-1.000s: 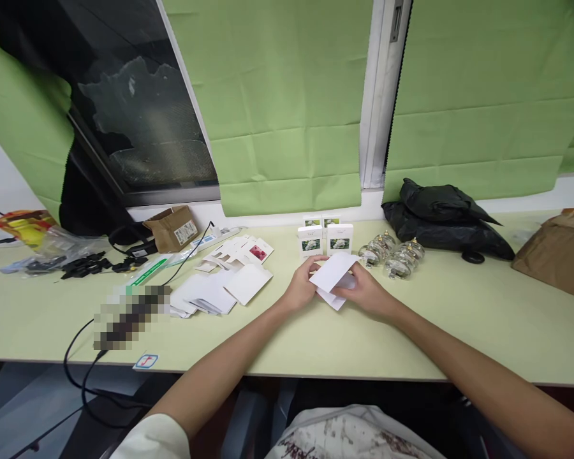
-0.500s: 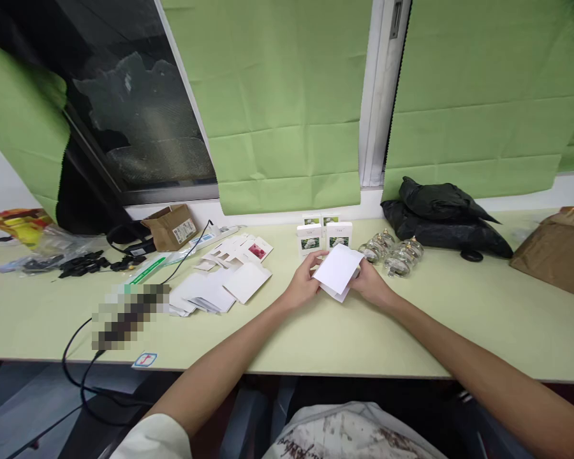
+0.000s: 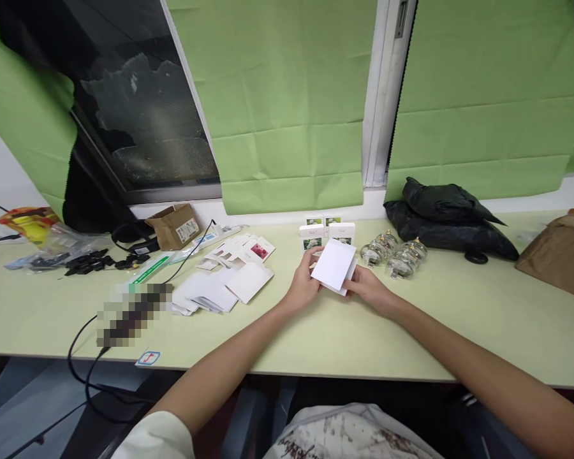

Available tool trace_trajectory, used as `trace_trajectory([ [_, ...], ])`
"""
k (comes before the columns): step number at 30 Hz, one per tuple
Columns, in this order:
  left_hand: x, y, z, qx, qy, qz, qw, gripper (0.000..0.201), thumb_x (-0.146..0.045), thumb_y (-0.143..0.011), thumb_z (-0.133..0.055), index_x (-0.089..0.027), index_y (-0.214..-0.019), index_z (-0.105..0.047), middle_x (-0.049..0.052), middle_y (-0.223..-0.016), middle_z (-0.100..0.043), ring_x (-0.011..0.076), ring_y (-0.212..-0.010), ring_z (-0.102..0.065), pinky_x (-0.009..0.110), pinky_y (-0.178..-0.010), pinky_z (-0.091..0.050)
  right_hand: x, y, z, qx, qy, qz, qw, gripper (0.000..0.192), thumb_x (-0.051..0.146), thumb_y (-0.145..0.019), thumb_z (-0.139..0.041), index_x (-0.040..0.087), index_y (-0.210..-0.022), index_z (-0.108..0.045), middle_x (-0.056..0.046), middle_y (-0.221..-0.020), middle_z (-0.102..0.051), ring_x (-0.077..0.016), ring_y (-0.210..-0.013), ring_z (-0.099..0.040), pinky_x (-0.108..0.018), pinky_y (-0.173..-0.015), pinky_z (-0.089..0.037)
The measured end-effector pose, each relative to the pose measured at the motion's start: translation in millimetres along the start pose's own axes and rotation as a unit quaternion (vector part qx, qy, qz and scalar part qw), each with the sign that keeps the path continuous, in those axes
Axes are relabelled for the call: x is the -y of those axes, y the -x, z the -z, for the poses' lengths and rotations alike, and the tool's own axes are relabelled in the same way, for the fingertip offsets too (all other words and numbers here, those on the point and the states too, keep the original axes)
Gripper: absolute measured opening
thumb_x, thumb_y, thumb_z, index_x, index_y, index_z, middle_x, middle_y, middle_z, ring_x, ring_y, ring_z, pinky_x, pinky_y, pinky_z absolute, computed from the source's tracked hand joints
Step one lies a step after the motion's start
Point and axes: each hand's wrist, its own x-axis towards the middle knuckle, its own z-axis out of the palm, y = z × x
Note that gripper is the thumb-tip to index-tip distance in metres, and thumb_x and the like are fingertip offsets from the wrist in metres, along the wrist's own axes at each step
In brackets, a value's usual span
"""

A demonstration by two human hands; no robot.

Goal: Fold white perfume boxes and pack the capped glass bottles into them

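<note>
Both of my hands hold a flat white folded card box (image 3: 333, 264) a little above the pale green table (image 3: 277, 325). My left hand (image 3: 302, 285) grips its left edge, my right hand (image 3: 369, 288) its lower right side. The white face is turned towards me and tilted. Right behind it stand small assembled white boxes with a flower picture (image 3: 340, 231). A cluster of small glass jars (image 3: 396, 254) lies just to the right of my hands.
A pile of flat white box blanks (image 3: 222, 277) lies to the left, with black cables (image 3: 95, 261) and a small brown carton (image 3: 175, 226) beyond. A black plastic bag (image 3: 447, 217) sits at the back right, a brown paper package (image 3: 559, 252) at the far right.
The white card box has been raised and turned more upright between my hands, and both hands have shifted slightly away from me towards the standing boxes.
</note>
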Motion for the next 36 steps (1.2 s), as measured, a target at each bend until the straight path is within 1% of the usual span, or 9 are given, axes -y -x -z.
trace_trajectory([
  [4,-8.5,4.3,1.9,0.037,-0.049,-0.037,0.997,0.066,-0.032,-0.096,-0.063,-0.030,-0.158,-0.040,0.012,-0.133,-0.061,0.0164,-0.087,-0.065,0.026,-0.067,-0.053,5.0,-3.0,2.5,-0.068,-0.005,0.012,0.998,0.050,0.052,-0.070,-0.090,0.020,-0.100,-0.068,-0.003,-0.082,-0.071,-0.0175,-0.068,-0.058,-0.031,-0.060,-0.046],
  [8,-9.9,6.3,2.5,0.065,-0.054,-0.033,0.996,0.075,-0.047,-0.098,-0.065,-0.031,-0.163,-0.031,0.014,-0.143,-0.055,0.0173,-0.093,-0.068,0.026,-0.067,-0.052,8.7,-4.6,9.8,-0.138,0.015,0.028,0.990,0.049,0.058,-0.071,-0.086,0.020,-0.094,-0.066,0.002,-0.069,-0.062,-0.0150,-0.061,-0.052,-0.031,-0.059,-0.042],
  [11,-4.4,3.5,1.5,0.039,-0.018,-0.016,0.999,0.073,-0.053,-0.101,-0.059,-0.028,-0.163,-0.029,0.012,-0.128,-0.062,0.0173,-0.090,-0.069,0.026,-0.068,-0.052,9.0,-4.1,11.0,-0.127,0.032,0.048,0.990,0.047,0.056,-0.072,-0.085,0.020,-0.095,-0.066,0.003,-0.069,-0.060,-0.0143,-0.060,-0.050,-0.030,-0.059,-0.041],
  [14,0.9,-1.1,2.9,0.016,-0.016,0.011,1.000,0.069,-0.055,-0.098,-0.064,-0.023,-0.155,-0.042,0.008,-0.110,-0.067,0.0156,-0.082,-0.067,0.027,-0.069,-0.051,9.3,-3.3,8.4,-0.096,0.045,0.065,0.992,0.042,0.053,-0.075,-0.083,0.020,-0.096,-0.068,0.002,-0.074,-0.062,-0.0137,-0.061,-0.050,-0.030,-0.058,-0.040],
  [16,2.7,-3.6,4.6,0.015,-0.005,0.026,1.000,0.066,-0.056,-0.094,-0.069,-0.021,-0.147,-0.049,0.006,-0.104,-0.069,0.0147,-0.077,-0.065,0.027,-0.068,-0.050,9.6,-2.9,7.0,-0.090,0.054,0.070,0.992,0.040,0.052,-0.077,-0.081,0.019,-0.095,-0.068,0.002,-0.072,-0.061,-0.0137,-0.061,-0.049,-0.029,-0.058,-0.039],
  [20,3.9,-6.0,5.5,0.017,0.020,0.041,0.999,0.063,-0.057,-0.089,-0.075,-0.018,-0.133,-0.054,0.006,-0.099,-0.070,0.0148,-0.076,-0.063,0.028,-0.067,-0.048,8.5,-2.6,8.5,-0.099,0.064,0.074,0.990,0.039,0.054,-0.080,-0.078,0.019,-0.090,-0.066,0.004,-0.063,-0.057,-0.0144,-0.060,-0.050,-0.030,-0.059,-0.039],
  [26,7.5,-6.9,3.7,0.016,0.027,0.040,0.999,0.061,-0.058,-0.084,-0.080,-0.019,-0.122,-0.053,0.005,-0.097,-0.069,0.0146,-0.078,-0.062,0.028,-0.070,-0.048,6.8,-4.2,12.1,-0.102,0.051,0.089,0.990,0.040,0.057,-0.083,-0.076,0.020,-0.093,-0.065,0.002,-0.066,-0.061,-0.0156,-0.062,-0.055,-0.031,-0.061,-0.046],
  [31,9.1,-8.2,5.4,0.016,0.033,0.048,0.998,0.064,-0.058,-0.082,-0.082,-0.018,-0.124,-0.054,0.003,-0.092,-0.067,0.0147,-0.076,-0.060,0.027,-0.066,-0.047,9.1,-4.0,10.9,-0.102,0.030,0.085,0.991,0.048,0.065,-0.078,-0.079,0.021,-0.094,-0.067,0.000,-0.073,-0.063,-0.0169,-0.065,-0.059,-0.032,-0.062,-0.049],
  [36,8.8,-9.9,6.1,0.020,0.010,0.041,0.999,0.062,-0.057,-0.082,-0.081,-0.015,-0.122,-0.063,0.005,-0.092,-0.067,0.0148,-0.076,-0.058,0.027,-0.065,-0.048,8.3,-3.7,10.8,-0.096,0.021,0.082,0.992,0.048,0.066,-0.080,-0.078,0.022,-0.096,-0.068,-0.001,-0.082,-0.066,-0.0170,-0.067,-0.061,-0.033,-0.063,-0.051],
])
